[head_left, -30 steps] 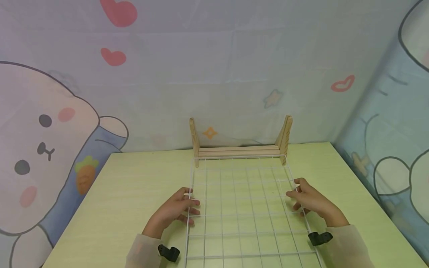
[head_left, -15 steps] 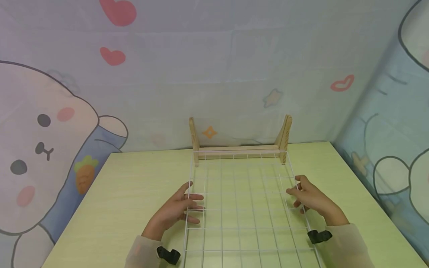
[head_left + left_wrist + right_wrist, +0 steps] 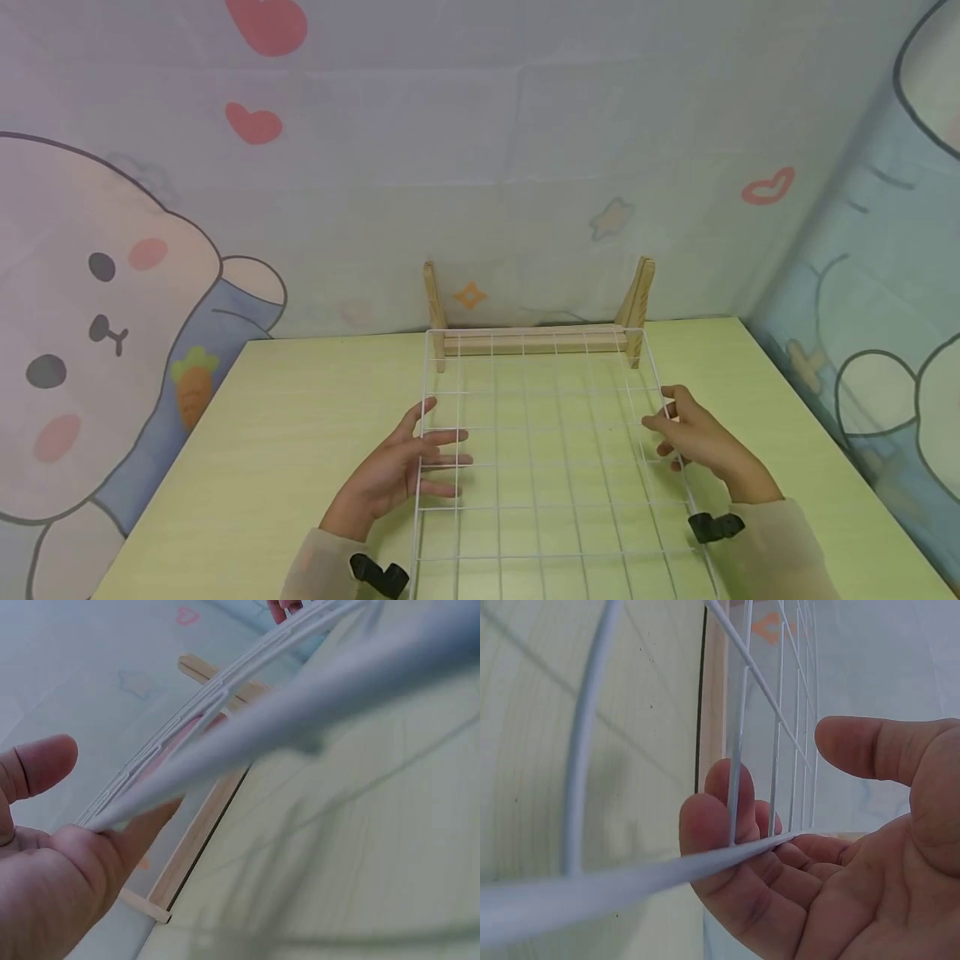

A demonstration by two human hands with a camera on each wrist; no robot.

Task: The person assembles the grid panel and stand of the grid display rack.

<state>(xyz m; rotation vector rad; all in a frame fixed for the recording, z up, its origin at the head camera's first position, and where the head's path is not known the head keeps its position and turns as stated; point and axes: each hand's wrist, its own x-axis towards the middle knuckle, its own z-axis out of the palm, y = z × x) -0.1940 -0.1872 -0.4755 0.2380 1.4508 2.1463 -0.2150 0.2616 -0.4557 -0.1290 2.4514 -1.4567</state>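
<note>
A white wire grid panel [image 3: 533,465] spans between my two hands over the table, its far edge overlapping a light wooden stand [image 3: 636,308] in the head view. My left hand [image 3: 401,467] supports the panel's left side, fingers stretched out straight beneath the wires. In the left wrist view, the thumb [image 3: 49,765] is raised apart from the edge rod. On the opposite side, my right hand [image 3: 693,433] has its fingers [image 3: 705,825] curled up around the edge rod, as the right wrist view shows; the thumb [image 3: 855,746] stands off it. The panel's near end runs out of view.
The pale yellow-green table [image 3: 300,417] extends to both sides of the panel. Directly behind the stand rises a cloth backdrop [image 3: 525,167] with cartoon prints, which also borders the table on the right.
The panel's far edge has shifted up in the head view, over the stand's crossbar. My left fingers have straightened and reach farther under the wires. The right hand has risen slightly.
</note>
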